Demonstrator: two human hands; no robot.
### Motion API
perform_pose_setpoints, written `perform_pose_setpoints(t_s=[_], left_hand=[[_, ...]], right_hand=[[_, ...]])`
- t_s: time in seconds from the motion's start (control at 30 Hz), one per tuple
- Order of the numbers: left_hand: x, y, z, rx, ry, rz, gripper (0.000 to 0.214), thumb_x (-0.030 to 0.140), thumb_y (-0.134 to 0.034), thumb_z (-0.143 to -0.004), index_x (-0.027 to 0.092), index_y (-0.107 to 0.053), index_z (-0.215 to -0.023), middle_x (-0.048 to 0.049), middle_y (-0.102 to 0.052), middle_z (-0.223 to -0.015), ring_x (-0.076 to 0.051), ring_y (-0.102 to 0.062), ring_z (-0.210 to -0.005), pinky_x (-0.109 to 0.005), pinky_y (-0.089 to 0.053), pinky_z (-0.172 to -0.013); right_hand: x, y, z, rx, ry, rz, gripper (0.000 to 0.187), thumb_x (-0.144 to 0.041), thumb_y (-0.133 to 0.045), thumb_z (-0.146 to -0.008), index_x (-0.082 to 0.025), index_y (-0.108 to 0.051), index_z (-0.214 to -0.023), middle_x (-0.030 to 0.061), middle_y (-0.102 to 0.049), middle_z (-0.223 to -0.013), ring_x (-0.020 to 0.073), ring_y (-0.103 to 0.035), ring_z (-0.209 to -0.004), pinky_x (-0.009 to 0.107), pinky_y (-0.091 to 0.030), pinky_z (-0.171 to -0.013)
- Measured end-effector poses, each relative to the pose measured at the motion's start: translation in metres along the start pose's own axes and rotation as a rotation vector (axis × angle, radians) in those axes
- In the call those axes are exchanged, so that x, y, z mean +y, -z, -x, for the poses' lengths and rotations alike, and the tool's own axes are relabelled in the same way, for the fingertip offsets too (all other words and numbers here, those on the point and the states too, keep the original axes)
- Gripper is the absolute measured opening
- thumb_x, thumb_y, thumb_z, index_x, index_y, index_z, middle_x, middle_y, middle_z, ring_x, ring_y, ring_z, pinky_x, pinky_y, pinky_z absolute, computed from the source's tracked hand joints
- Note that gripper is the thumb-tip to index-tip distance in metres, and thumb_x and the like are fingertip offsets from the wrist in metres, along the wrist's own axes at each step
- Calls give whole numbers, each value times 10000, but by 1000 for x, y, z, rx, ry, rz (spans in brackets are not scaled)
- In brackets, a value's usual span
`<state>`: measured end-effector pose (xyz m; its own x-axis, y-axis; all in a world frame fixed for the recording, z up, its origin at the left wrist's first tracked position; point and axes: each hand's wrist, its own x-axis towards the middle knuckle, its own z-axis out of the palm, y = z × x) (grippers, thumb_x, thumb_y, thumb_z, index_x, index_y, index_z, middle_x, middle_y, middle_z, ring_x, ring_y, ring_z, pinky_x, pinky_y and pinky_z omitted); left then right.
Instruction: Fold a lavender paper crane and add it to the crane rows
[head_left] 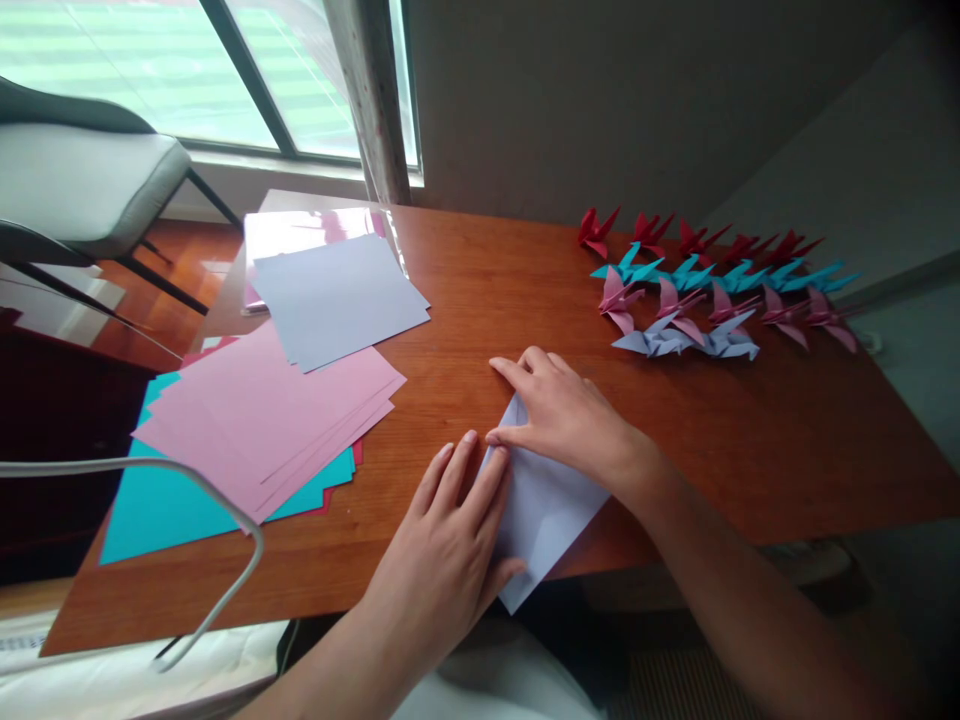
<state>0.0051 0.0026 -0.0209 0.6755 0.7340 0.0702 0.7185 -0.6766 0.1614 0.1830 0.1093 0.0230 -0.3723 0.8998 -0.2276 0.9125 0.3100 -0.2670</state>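
Observation:
A folded sheet of pale lavender paper [541,510] lies at the near edge of the wooden table [750,430], one corner hanging over the edge. My left hand [448,545] lies flat on its left side with fingers stretched out. My right hand [564,412] presses down on the upper part of the sheet, fingers extended and thumb on the fold. Neither hand grips anything.
Stacked paper sheets sit at the left: pink [262,415], turquoise [161,510] and a lavender sheet [337,295]. Rows of folded paper cranes [712,285] in red, turquoise, pink and lavender stand at the far right. A chair [82,180] stands by the window. A grey cable [187,480] loops at the lower left.

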Motion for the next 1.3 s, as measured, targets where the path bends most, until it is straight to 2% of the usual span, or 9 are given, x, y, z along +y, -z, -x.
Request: perform_pose_setpoints(t_s=[0.17, 0.27, 0.47, 0.67, 0.8, 0.97, 1.13, 1.2, 1.3], left_hand=[[1, 0, -1, 5, -1, -13, 729, 605, -436, -968, 67, -522, -1452, -110, -460, -1568, -419, -330, -1463, -506, -190, -1207], [0, 0, 0, 11, -3, -10, 732, 608, -429, -971, 66, -516, -1455, -108, -458, -1569, -413, -333, -1462, -506, -189, -1206], [0, 1, 1, 10, -6, -11, 705, 597, -416, -980, 81, -528, -1447, -95, -392, -1611, -416, -316, -1468, -516, -186, -1210], [0, 0, 0, 7, -7, -5, 694, 588, -406, -986, 84, -527, -1447, -83, -387, -1615, -419, -305, -1471, -521, -193, -1206], [0, 1, 0, 3, -5, 8, 694, 588, -404, -987, 79, -535, -1440, -88, -391, -1612, -422, -305, -1471, -525, -195, -1208], [0, 5, -1, 0, 11, 46, 684, 564, -431, -987, 80, -498, -1466, -94, -408, -1602, -410, -316, -1472, -527, -256, -1200], [-2, 7, -4, 115, 64, 121, 451, 301, -485, -998, 105, -561, -1397, -115, -550, -1493, -338, -471, -1389, -474, -393, -1140], [-6, 5, -5, 203, 122, 168, 370, 187, -477, -986, 115, -603, -1326, -128, -650, -1366, -287, -598, -1251, -426, -478, -1048], [-14, 3, -6, 355, 226, 307, 277, 163, -501, -984, 162, -641, -1224, -89, -752, -1134, -217, -705, -989, -339, -550, -871]], right_hand=[[-6, 3, -1, -21, -39, 41, 728, -511, -800, -756, -223, -539, -1371, 146, -591, -1205, 353, -570, -1139, 425, -535, -800], [-4, 2, -3, -13, -25, 38, 754, -517, -819, -733, -215, -542, -1366, 148, -599, -1189, 350, -580, -1122, 421, -530, -812], [20, -3, -14, 7, 58, -65, 706, -394, -823, -761, -214, -536, -1380, 99, -647, -1113, 270, -629, -1024, 360, -486, -870], [41, 5, -28, 19, 87, -254, 514, -202, -766, -814, -197, -606, -1303, -9, -683, -831, 166, -638, -783, 257, -444, -716], [55, 6, -33, 90, 61, -320, 404, -170, -703, -857, -188, -650, -1256, -14, -699, -796, 151, -641, -730, 255, -444, -700], [68, 0, -34, 158, 49, -384, 399, -155, -665, -862, -175, -651, -1260, -9, -695, -803, 147, -637, -726, 254, -458, -695], [56, -11, -18, 263, 77, -361, 263, -245, -662, -906, -164, -692, -1154, 24, -679, -869, 167, -620, -785, 291, -470, -747], [51, -16, -7, 275, 93, -421, 274, -344, -648, -936, -170, -691, -1143, 36, -667, -905, 175, -621, -817, 304, -488, -772], [47, -24, 12, 302, 116, -508, 347, -427, -621, -955, -183, -669, -1199, 72, -678, -1031, 211, -631, -978, 360, -492, -905]])
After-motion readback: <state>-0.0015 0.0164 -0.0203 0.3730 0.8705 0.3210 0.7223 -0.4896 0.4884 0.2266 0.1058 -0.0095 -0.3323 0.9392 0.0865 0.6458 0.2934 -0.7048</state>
